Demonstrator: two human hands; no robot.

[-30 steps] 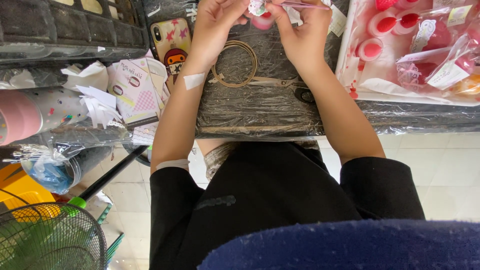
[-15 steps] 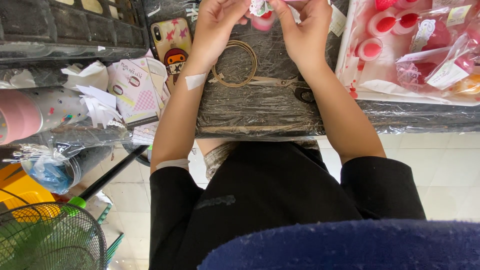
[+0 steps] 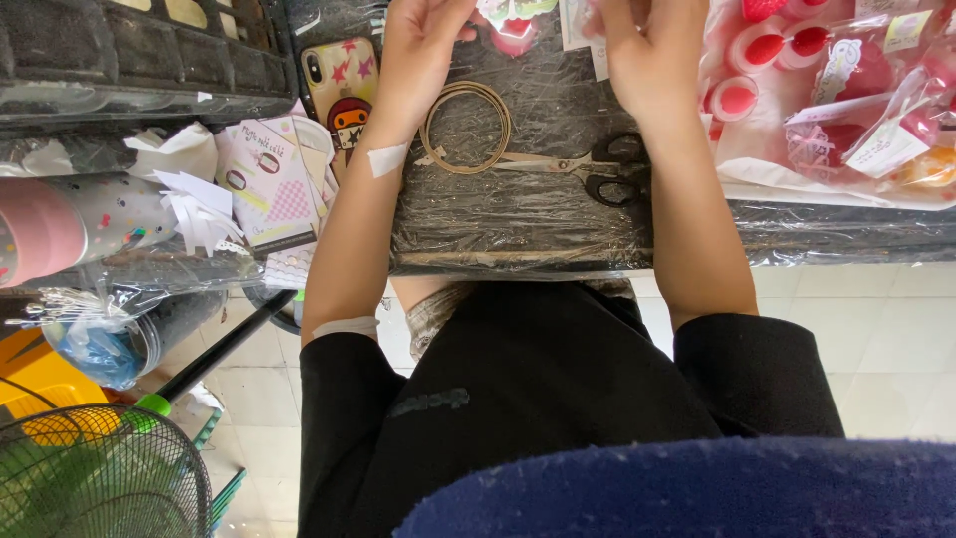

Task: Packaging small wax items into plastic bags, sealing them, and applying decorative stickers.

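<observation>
Barely anything shifts: both my hands stay above the scissors (image 3: 588, 167), left hand (image 3: 423, 45) and right hand (image 3: 647, 50) pinching a small pink-and-white packet (image 3: 513, 25) together.

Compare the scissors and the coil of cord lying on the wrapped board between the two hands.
The scissors are straight and long, with pale blades and black looped handles; the coil of cord is a tan ring, open in the middle. The scissors lie nearer the right hand, the coil nearer the left hand. Both lie flat on the plastic-wrapped board, with no hand on them.
</observation>
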